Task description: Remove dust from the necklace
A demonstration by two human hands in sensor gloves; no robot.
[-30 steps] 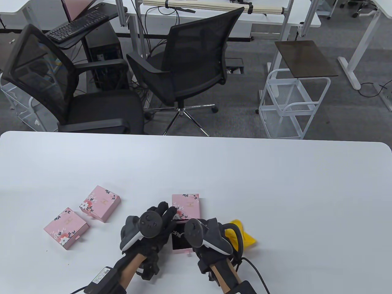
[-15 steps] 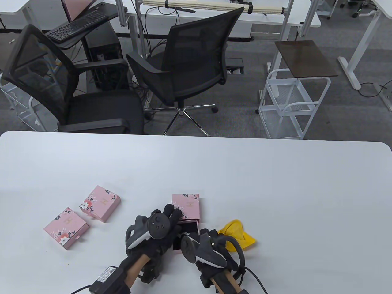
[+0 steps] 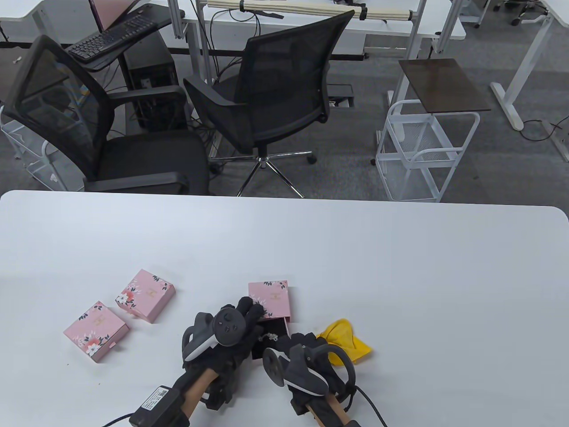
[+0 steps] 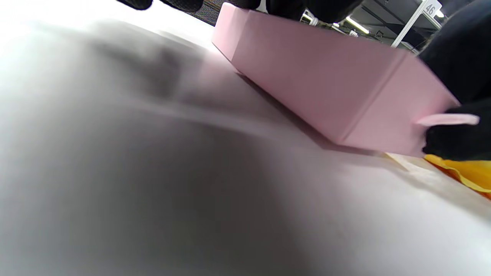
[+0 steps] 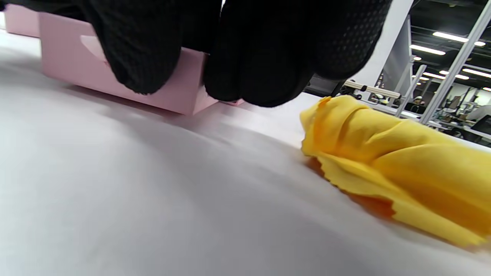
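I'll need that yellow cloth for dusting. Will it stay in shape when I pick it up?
Probably not. The yellow cloth lies crumpled in soft folds, so it should droop. Thin ragged edges suggest it is light, and likely to bunch if pushed.

Two closed pink boxes (image 3: 96, 329) (image 3: 145, 295) on table's (image 3: 400, 275) left; office chairs (image 3: 271, 89) beyond.
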